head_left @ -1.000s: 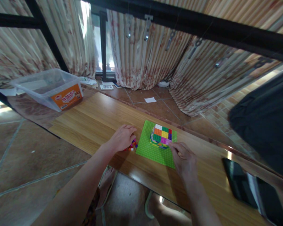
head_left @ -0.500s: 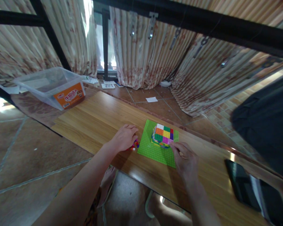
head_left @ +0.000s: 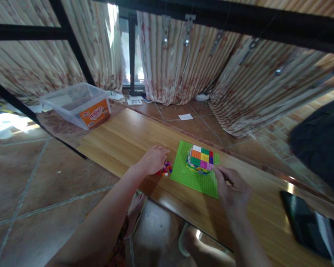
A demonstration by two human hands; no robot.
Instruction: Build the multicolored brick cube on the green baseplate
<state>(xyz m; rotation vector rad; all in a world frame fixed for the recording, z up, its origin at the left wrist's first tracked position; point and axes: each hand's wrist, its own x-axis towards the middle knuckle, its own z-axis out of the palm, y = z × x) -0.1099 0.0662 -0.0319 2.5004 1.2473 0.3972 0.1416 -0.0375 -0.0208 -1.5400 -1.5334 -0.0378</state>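
Note:
A block of multicoloured building bricks (head_left: 201,159) stands on a green studded baseplate (head_left: 193,184), its top a patchwork of white, green, orange, yellow and pink. At its near right corner is my right hand (head_left: 233,187), thumb and forefinger pinched together. Whether a small brick sits between those fingertips cannot be made out. My left hand (head_left: 154,161) lies palm down on the table left of the baseplate, fingers loosely extended. Beside and partly under it is a small heap of loose bricks (head_left: 167,168) in red, purple, orange and white.
The wooden table (head_left: 122,133) runs diagonally across the view. A clear plastic bin (head_left: 72,107) with an orange label stands beyond its far left end. On the right lies a black phone-like object (head_left: 303,222). A dark metal bar (head_left: 239,26) crosses overhead, before patterned curtains (head_left: 178,66).
The view has swung, so everything sits farther right. More of the loose bricks shows beside my left hand. My right fingertips have drawn slightly away from the block's corner.

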